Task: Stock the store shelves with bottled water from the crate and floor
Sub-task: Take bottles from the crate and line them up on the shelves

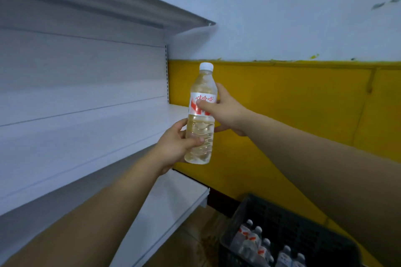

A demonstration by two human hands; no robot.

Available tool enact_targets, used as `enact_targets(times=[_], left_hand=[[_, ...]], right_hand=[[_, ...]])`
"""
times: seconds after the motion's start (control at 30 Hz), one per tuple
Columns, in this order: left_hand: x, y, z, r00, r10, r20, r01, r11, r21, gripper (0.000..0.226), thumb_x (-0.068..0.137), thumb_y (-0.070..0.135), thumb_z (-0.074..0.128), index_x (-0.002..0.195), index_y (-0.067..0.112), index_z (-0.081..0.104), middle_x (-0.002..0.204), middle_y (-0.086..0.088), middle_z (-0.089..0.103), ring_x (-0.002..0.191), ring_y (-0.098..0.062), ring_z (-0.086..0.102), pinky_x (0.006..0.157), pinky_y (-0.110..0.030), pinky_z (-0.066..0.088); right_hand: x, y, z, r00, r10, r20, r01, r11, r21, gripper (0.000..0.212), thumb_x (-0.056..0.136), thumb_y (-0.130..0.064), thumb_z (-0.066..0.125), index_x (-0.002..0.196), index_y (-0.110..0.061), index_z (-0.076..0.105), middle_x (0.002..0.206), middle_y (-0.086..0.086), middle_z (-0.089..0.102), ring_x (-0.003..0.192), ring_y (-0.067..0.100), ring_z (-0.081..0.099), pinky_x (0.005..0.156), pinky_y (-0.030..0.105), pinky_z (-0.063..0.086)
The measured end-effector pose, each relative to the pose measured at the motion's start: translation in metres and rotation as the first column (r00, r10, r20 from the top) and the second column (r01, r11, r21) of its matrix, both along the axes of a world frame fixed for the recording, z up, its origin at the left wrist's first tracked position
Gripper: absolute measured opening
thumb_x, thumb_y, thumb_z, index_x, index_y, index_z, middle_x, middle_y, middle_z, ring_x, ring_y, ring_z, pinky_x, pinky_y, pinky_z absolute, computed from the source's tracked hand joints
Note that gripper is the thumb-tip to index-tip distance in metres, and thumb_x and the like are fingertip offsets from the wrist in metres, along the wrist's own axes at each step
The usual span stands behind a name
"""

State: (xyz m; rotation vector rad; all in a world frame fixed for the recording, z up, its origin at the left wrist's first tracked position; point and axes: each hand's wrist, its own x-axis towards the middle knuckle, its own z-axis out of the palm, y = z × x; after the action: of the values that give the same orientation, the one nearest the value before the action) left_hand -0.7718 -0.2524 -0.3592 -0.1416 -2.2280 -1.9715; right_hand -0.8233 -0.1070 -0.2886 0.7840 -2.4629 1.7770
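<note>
- You face a wall painted white above a yellow band (282, 104), with white shelving (86, 71) running along to the left of the bottle.
- The bottle (198, 128) is held in the air, just in front of the open end of the middle shelf (178, 112), and rests on nothing.
- Its long axis is close to vertical. The white cap (206, 66) is on top and the base is down, with the top leaning a touch to the right. The red-and-white label faces you.
- Your right hand (227, 110) is clamped round the label band, thumb across the front and fingers wrapped behind.
- Your left hand (173, 147) grips the ribbed lower half with its thumb on the front, so both hands are closed on the one bottle.
- Above and to the left of the bottle the upper shelf (152, 11) overhangs, and below it the lower shelf (173, 197) juts out.
- Below and to the right of the bottle stands the dark crate (293, 223), with more capped bottles (256, 243) inside.
- As I judge it, the main risk is setting the base on the shelf's edge instead of fully on its deck. The bottle would then likely tip off the open end towards the crate.
- The thin ribbed wall will probably flex under a hard squeeze. If you release one hand before the base is seated, the bottle may tilt or slip.
</note>
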Motion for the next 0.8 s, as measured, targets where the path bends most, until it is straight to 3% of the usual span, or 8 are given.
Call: enact_targets(times=[0.17, 0.37, 0.47, 0.6, 0.8], left_hand=[[0.043, -0.023, 0.010, 0.989, 0.145, -0.039, -0.147, 0.988, -0.050, 0.060, 0.085, 0.016, 0.071, 0.137, 0.026, 0.044, 0.112, 0.000, 0.067, 0.096, -0.023, 0.068, 0.077, -0.046, 0.059], [0.107, -0.063, 0.021, 0.923, 0.379, -0.069, -0.381, 0.924, -0.033, 0.062, 0.083, 0.015, 0.072, 0.138, 0.026, 0.044, 0.121, -0.007, 0.062, 0.101, -0.028, 0.066, 0.078, -0.050, 0.058], [0.150, -0.082, 0.024, 0.860, 0.503, -0.090, -0.506, 0.862, -0.017, 0.059, 0.084, 0.010, 0.071, 0.136, 0.025, 0.047, 0.116, -0.009, 0.062, 0.098, -0.028, 0.066, 0.075, -0.046, 0.059], [0.213, -0.107, 0.024, 0.748, 0.657, -0.094, -0.660, 0.751, -0.009, 0.057, 0.082, 0.010, 0.073, 0.131, 0.026, 0.051, 0.116, -0.010, 0.062, 0.100, -0.029, 0.066, 0.077, -0.048, 0.058], [0.295, -0.135, 0.018, 0.586, 0.803, -0.103, -0.807, 0.590, 0.010, 0.043, 0.084, 0.008, 0.071, 0.116, 0.034, 0.059, 0.111, -0.005, 0.066, 0.095, -0.023, 0.068, 0.069, -0.038, 0.058]], right_hand=[[0.024, -0.030, 0.010, 0.991, 0.134, -0.022, -0.134, 0.991, 0.009, 0.061, 0.086, -0.035, 0.072, 0.133, -0.043, 0.035, 0.117, -0.004, 0.064, 0.101, 0.022, 0.066, 0.076, 0.050, 0.058], [0.059, -0.090, 0.026, 0.931, 0.357, -0.075, -0.353, 0.934, 0.062, 0.075, 0.085, -0.032, 0.072, 0.143, -0.040, 0.024, 0.124, -0.006, 0.055, 0.112, 0.023, 0.057, 0.075, 0.041, 0.054], [0.084, -0.126, 0.029, 0.873, 0.479, -0.091, -0.473, 0.877, 0.080, 0.081, 0.082, -0.029, 0.076, 0.142, -0.041, 0.023, 0.114, -0.012, 0.055, 0.109, 0.020, 0.056, 0.074, 0.043, 0.055], [0.131, -0.169, 0.031, 0.763, 0.640, -0.093, -0.634, 0.768, 0.090, 0.082, 0.083, -0.024, 0.075, 0.143, -0.041, 0.021, 0.115, -0.009, 0.058, 0.108, 0.018, 0.058, 0.083, 0.049, 0.056], [0.196, -0.226, 0.017, 0.605, 0.793, -0.071, -0.791, 0.609, 0.068, 0.083, 0.086, -0.024, 0.073, 0.146, -0.039, 0.018, 0.116, -0.004, 0.060, 0.105, 0.018, 0.060, 0.078, 0.040, 0.056]])
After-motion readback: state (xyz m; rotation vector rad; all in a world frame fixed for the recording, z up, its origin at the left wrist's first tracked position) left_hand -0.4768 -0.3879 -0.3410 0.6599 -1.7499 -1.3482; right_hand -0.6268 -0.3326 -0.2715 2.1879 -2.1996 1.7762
